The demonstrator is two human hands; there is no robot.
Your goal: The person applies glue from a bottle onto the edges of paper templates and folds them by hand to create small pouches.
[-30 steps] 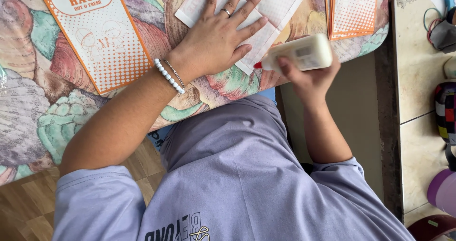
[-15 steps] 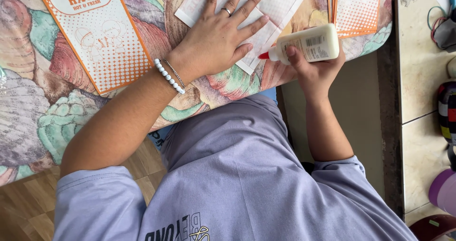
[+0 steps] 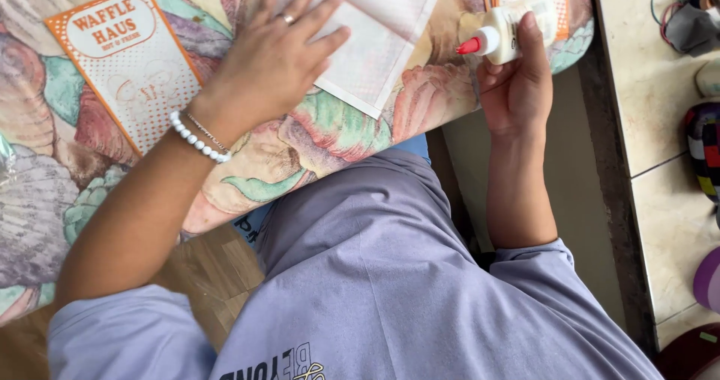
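Right hand, gripping the glue bottle, has lifted it higher; left hand stays flat.

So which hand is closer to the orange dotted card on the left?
Left. The left hand lies flat on the white sheet just beside the orange card; the right hand holds the glue bottle far across.

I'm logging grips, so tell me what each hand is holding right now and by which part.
The right hand holds a white glue bottle by its body, red tip pointing left. The left hand grips nothing; it lies flat on a white sheet.
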